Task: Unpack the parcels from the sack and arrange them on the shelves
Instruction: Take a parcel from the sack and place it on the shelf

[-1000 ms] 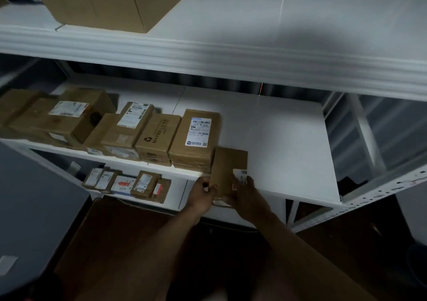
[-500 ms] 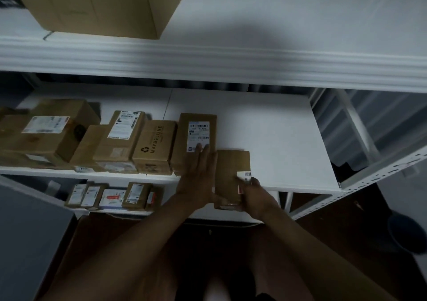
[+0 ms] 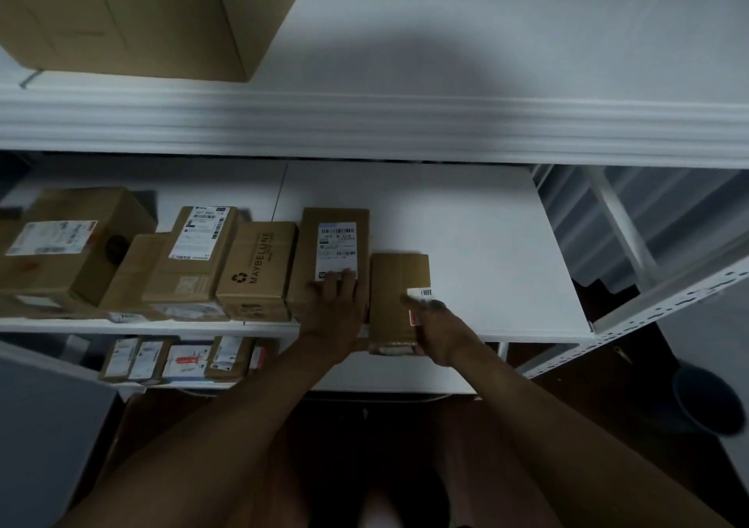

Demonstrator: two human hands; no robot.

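Observation:
A small brown parcel (image 3: 395,284) lies at the front of the middle white shelf (image 3: 486,252), at the right end of a row of cardboard parcels. My right hand (image 3: 437,325) grips its near right side, thumb by the barcode sticker. My left hand (image 3: 336,308) rests flat, fingers straight, on the labelled parcel (image 3: 334,240) just to the left. A Maybelline box (image 3: 259,268) stands next to that one. The sack is out of view.
More labelled boxes (image 3: 81,244) fill the shelf's left part. A big carton (image 3: 133,17) sits on the top shelf (image 3: 446,122). Several small parcels (image 3: 182,359) line the lower shelf. A dark bin (image 3: 705,402) stands on the floor at right.
The small parcel has gone from tilted at the shelf edge to lying flat on the shelf. My left hand let go of it and moved onto the labelled parcel beside it.

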